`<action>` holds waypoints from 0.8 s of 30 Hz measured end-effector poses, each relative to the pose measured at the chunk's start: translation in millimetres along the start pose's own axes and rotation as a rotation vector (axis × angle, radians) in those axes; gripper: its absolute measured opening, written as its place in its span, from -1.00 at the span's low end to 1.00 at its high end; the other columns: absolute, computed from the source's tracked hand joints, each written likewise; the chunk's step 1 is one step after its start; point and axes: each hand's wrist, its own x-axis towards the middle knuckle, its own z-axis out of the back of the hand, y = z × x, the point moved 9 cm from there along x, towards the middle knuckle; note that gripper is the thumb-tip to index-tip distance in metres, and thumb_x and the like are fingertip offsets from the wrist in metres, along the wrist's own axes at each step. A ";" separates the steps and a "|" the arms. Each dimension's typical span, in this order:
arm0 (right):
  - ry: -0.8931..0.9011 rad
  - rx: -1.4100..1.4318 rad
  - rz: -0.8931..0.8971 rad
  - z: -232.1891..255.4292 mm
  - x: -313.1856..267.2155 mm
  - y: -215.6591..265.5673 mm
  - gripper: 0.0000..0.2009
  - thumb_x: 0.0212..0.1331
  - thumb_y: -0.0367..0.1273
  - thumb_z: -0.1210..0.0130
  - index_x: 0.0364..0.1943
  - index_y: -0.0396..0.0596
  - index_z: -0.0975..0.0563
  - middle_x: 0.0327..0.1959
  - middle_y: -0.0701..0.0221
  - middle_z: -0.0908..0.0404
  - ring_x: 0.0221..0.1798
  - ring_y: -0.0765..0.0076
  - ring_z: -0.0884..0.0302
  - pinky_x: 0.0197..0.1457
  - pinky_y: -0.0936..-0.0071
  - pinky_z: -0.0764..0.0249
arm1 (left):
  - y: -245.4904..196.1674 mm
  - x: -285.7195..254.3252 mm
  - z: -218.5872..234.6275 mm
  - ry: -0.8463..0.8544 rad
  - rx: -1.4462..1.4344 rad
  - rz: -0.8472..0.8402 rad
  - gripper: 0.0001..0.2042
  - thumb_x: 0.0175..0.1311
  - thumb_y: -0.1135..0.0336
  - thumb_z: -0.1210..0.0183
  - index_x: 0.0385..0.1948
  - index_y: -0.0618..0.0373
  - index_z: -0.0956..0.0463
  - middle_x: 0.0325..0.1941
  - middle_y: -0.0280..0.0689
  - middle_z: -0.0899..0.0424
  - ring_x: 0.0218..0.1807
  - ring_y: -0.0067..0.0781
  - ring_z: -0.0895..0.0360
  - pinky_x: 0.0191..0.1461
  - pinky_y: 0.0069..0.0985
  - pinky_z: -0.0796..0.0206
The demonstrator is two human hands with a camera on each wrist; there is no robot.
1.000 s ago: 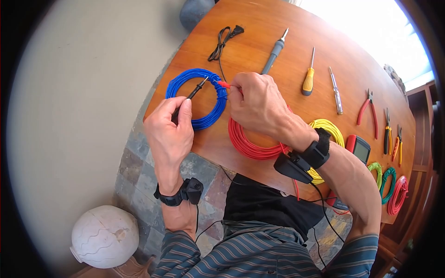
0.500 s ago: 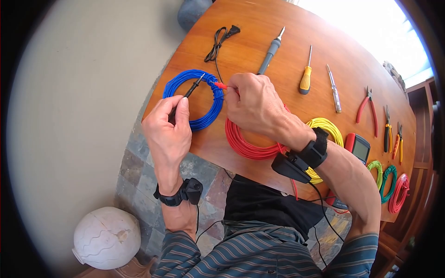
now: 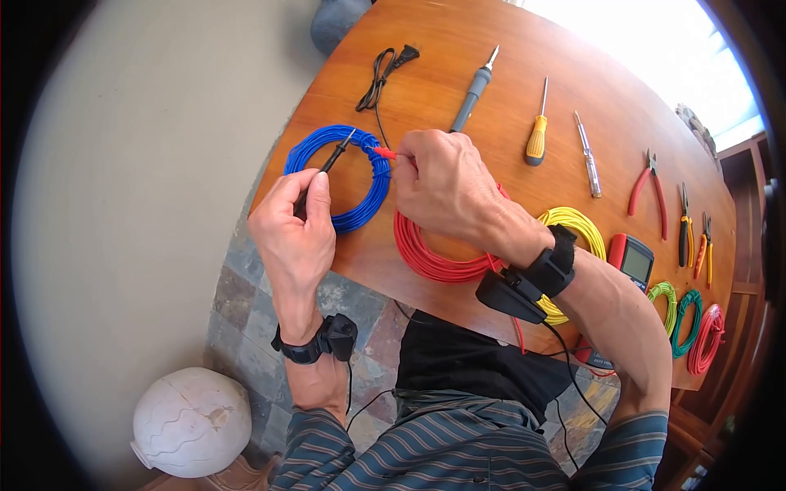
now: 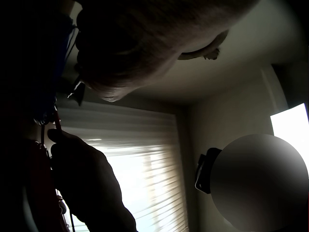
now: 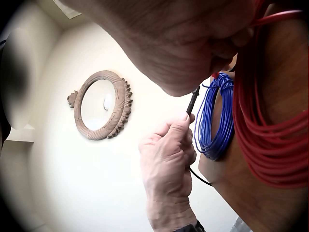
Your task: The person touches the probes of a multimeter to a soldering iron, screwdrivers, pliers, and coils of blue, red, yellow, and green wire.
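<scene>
My left hand [image 3: 291, 229] pinches a black test probe [image 3: 334, 157] between thumb and fingers, its metal tip pointing up over the blue wire coil [image 3: 360, 216]. A red test probe [image 3: 386, 153] is gripped in my right hand [image 3: 446, 180], whose knuckles face up. The red probe's tip overlaps the tied part of the blue coil, a short way from the black tip. Below my right hand lies a red wire coil [image 3: 426, 262], partly covered by it. A red multimeter [image 3: 637, 263] is half hidden behind my right forearm. The left wrist view is very dark.
Beyond the hands on the wooden table [image 3: 458, 33] lie a black power cord [image 3: 378, 82], a soldering iron [image 3: 472, 98], a screwdriver [image 3: 536, 139], a tester screwdriver [image 3: 588, 155] and several pliers. A yellow wire coil [image 3: 577, 218] and smaller coils sit right. A pot [image 3: 192, 421] stands lower left.
The black probe's tip has shifted slightly up and away from the red probe's tip. Both hands keep their hold. The table and its things drift a little left in the view.
</scene>
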 end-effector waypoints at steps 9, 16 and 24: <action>-0.028 -0.020 0.024 -0.3 -0.7 -1.2 -0.81 0.20 -0.48 -0.09 -0.47 -0.35 -0.61 -0.49 -0.15 -0.60 -0.36 -0.37 -0.64 -0.24 -0.04 -0.56 | 3.7 -1.3 -0.5 -0.006 -0.047 0.011 -0.84 0.48 0.40 -0.30 -0.23 0.35 -0.70 -0.48 -0.36 -0.61 -0.45 -0.66 -0.42 -0.38 -0.57 -0.28; -0.031 -0.023 0.017 -1.3 0.2 -3.4 -0.81 0.20 -0.48 -0.08 -0.49 -0.35 -0.60 -0.49 -0.17 -0.58 -0.37 -0.40 -0.62 -0.26 -0.05 -0.55 | 2.4 -1.2 -2.4 0.026 0.005 0.033 -0.84 0.48 0.40 -0.30 -0.22 0.35 -0.71 -0.47 -0.38 -0.61 -0.43 -0.68 -0.44 -0.37 -0.58 -0.30; 0.025 0.015 -0.027 -4.0 1.5 -6.0 -0.79 0.11 -0.44 -0.15 -0.49 -0.42 -0.62 -0.42 -0.29 -0.62 -0.26 -0.53 -0.66 -0.14 -0.13 -0.63 | 5.4 -1.1 -2.1 0.013 0.009 0.059 -0.85 0.48 0.40 -0.30 -0.22 0.34 -0.71 -0.47 -0.39 -0.61 -0.43 -0.68 -0.44 -0.36 -0.59 -0.30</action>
